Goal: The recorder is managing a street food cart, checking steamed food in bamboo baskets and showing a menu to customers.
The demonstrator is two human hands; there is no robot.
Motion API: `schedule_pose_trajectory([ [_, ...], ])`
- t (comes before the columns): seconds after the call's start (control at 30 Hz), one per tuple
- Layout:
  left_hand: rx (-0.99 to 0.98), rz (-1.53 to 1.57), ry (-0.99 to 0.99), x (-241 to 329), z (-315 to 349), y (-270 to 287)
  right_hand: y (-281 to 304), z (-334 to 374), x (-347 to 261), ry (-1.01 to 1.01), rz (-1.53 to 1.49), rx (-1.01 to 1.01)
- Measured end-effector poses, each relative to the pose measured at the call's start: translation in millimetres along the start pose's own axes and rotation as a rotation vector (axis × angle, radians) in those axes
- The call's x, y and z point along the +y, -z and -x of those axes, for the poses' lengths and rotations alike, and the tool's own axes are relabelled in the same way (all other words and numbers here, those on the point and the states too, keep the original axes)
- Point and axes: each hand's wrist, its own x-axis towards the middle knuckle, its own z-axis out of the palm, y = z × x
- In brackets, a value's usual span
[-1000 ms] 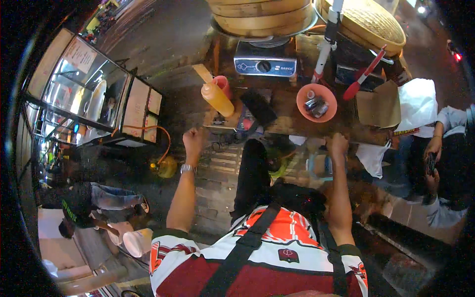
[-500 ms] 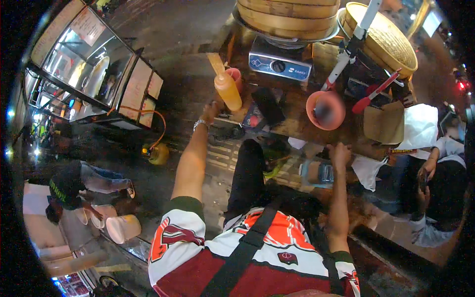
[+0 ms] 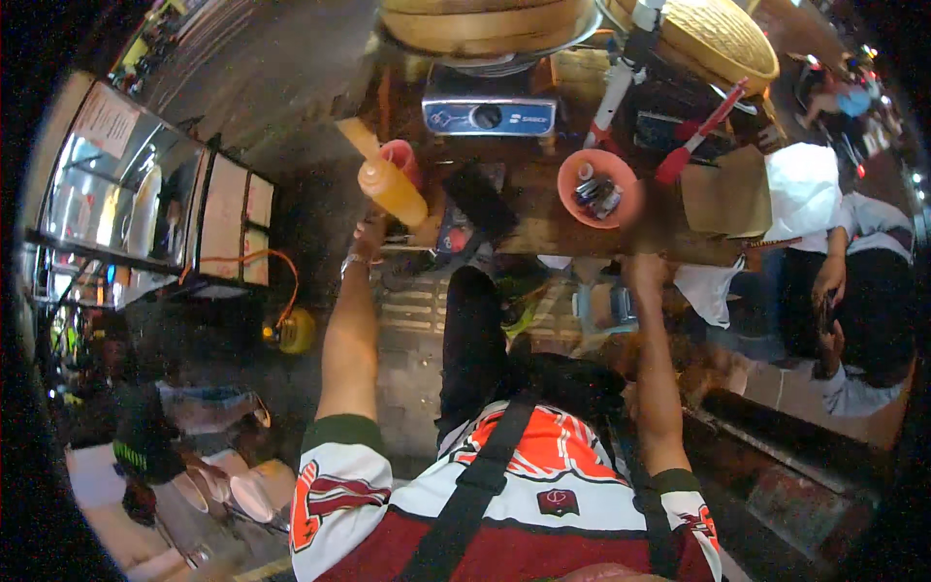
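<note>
My left hand (image 3: 367,236), with a bracelet at the wrist, rests at the wooden table's left edge, fingers loosely extended and holding nothing I can see. Just beside it a squeeze bottle (image 3: 393,194) of yellow-orange sauce stands before a pink cup (image 3: 400,160). At the table's front edge is my right hand (image 3: 645,272), its fingers smeared by blur; whether it holds anything is hidden. Beyond it to the left sits a pink bowl (image 3: 572,204) with several small items inside. A black flat object (image 3: 480,202) lies between bottle and bowl.
A portable stove (image 3: 490,116) stands below a bamboo steamer (image 3: 475,34). Red-handled tongs (image 3: 708,126), a brown paper box (image 3: 722,194) and a white bag (image 3: 800,189) are at right. A seated person (image 3: 858,281) is beyond. A glass food cart (image 3: 136,184) stands left.
The view has shifted, so the table appears farther left and higher. My right hand has moved slightly right relative to the bowl. My left hand stays beside the bottle.
</note>
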Motion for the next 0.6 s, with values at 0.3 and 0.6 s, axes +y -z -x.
schedule_pose_trajectory([
  [0.3,-0.007,-0.12,-0.229,39.5,8.4,-54.8,21.3,-9.6,26.6,-0.028,0.094,-0.143],
  [0.6,0.016,-0.239,-0.278,57.1,9.3,-36.1,36.7,0.0,26.0,0.024,0.067,-0.095],
])
